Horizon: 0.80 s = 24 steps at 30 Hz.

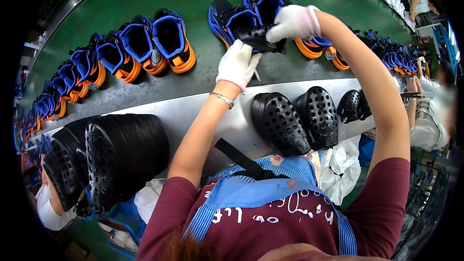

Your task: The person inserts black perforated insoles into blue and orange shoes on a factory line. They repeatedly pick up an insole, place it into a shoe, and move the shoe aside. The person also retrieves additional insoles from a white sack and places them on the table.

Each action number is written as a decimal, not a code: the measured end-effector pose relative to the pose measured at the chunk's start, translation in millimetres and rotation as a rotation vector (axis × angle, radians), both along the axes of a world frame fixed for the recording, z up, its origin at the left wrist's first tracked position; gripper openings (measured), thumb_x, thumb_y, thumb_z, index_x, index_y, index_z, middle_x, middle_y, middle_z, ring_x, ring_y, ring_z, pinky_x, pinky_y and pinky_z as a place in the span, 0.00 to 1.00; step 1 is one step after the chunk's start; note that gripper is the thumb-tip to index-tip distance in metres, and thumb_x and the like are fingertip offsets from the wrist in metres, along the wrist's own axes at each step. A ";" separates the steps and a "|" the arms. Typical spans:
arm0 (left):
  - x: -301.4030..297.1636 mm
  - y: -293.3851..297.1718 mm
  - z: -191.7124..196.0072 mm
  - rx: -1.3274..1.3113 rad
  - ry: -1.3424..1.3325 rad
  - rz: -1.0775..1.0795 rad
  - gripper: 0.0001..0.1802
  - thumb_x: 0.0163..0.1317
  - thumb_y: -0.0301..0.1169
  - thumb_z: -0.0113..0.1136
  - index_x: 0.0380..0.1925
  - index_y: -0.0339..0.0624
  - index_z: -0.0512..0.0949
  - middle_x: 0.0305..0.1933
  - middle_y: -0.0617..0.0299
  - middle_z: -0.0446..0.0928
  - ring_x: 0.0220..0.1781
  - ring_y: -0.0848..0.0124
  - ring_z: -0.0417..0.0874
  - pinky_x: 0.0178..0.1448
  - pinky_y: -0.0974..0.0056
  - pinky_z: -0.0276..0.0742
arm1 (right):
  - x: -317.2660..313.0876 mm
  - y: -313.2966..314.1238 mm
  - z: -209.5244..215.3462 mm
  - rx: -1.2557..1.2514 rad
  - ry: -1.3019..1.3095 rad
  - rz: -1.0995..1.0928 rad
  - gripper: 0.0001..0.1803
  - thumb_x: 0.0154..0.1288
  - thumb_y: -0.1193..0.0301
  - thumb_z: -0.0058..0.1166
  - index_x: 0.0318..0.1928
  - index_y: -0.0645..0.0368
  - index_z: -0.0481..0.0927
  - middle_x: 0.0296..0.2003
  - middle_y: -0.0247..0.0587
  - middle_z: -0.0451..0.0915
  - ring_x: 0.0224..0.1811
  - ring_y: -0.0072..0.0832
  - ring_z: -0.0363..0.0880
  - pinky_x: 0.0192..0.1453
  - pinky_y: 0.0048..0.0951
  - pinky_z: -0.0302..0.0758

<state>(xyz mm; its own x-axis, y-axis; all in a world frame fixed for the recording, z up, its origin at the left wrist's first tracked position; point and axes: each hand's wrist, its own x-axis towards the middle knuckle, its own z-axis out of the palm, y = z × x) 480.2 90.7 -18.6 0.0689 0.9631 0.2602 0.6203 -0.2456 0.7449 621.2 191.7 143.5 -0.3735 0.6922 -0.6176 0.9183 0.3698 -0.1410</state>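
Observation:
Both my hands wear white gloves. Between them is a black perforated plastic shoe insert (pixel 253 35), tilted over the opening of a black, blue and orange sneaker (pixel 222 15). My right hand (pixel 292 23) grips the insert's right end from above, fingers closed. My left hand (pixel 237 65) is closed at its near left edge, against the sneaker's heel, which it hides. Just beyond stands a second sneaker (pixel 267 5) of the same kind, partly behind my right hand. A thin white strip hangs beside my left fingers.
Rows of matching sneakers (pixel 172 38) line the green conveyor belt (pixel 130 0) on both sides. On the metal ledge (pixel 212 137) nearer me lie nested stacks of black inserts (pixel 128 150) at left and more inserts (pixel 317 116) at right. Other people work at far left and right.

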 end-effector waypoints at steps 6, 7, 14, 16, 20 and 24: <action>-3.9 11.9 6.3 -0.183 0.172 -0.015 0.17 0.59 0.44 0.61 0.41 0.45 0.81 0.44 0.51 0.80 0.46 0.51 0.81 0.49 0.53 0.77 | -62.9 11.0 -56.5 0.255 -0.092 0.117 0.24 0.56 0.54 0.52 0.37 0.64 0.86 0.35 0.55 0.84 0.40 0.44 0.85 0.47 0.38 0.80; -6.4 17.5 9.2 -0.308 0.304 -0.066 0.19 0.58 0.46 0.61 0.41 0.45 0.82 0.43 0.51 0.81 0.46 0.51 0.81 0.49 0.53 0.78 | -70.6 5.9 -70.5 0.305 -0.057 0.131 0.23 0.58 0.55 0.51 0.39 0.62 0.86 0.38 0.55 0.84 0.43 0.45 0.84 0.49 0.39 0.79; -12.2 37.3 27.4 -0.599 0.382 -0.164 0.22 0.57 0.50 0.60 0.40 0.45 0.84 0.43 0.50 0.83 0.46 0.53 0.84 0.52 0.55 0.79 | -82.8 13.0 -117.7 0.344 0.031 0.019 0.14 0.62 0.65 0.53 0.43 0.58 0.86 0.43 0.51 0.84 0.46 0.44 0.84 0.50 0.39 0.80; -10.6 37.9 19.9 -0.629 0.403 -0.175 0.22 0.57 0.50 0.60 0.40 0.45 0.85 0.43 0.50 0.83 0.46 0.53 0.84 0.52 0.55 0.79 | -86.7 14.3 -120.0 0.347 0.027 0.005 0.13 0.59 0.69 0.56 0.43 0.56 0.86 0.45 0.48 0.84 0.47 0.42 0.84 0.50 0.38 0.80; -9.5 40.4 9.9 -0.554 0.395 -0.160 0.24 0.57 0.52 0.60 0.39 0.44 0.85 0.42 0.48 0.83 0.46 0.52 0.84 0.52 0.55 0.79 | -83.0 18.8 -129.5 0.368 0.123 0.014 0.14 0.57 0.70 0.58 0.44 0.57 0.86 0.47 0.48 0.84 0.48 0.42 0.84 0.50 0.38 0.81; -2.7 45.5 17.3 -0.493 0.428 -0.233 0.24 0.59 0.51 0.54 0.38 0.42 0.84 0.40 0.46 0.82 0.44 0.50 0.83 0.50 0.53 0.78 | -55.4 13.1 -100.8 0.223 0.274 -0.024 0.20 0.58 0.59 0.55 0.44 0.60 0.85 0.46 0.52 0.83 0.46 0.45 0.83 0.51 0.40 0.79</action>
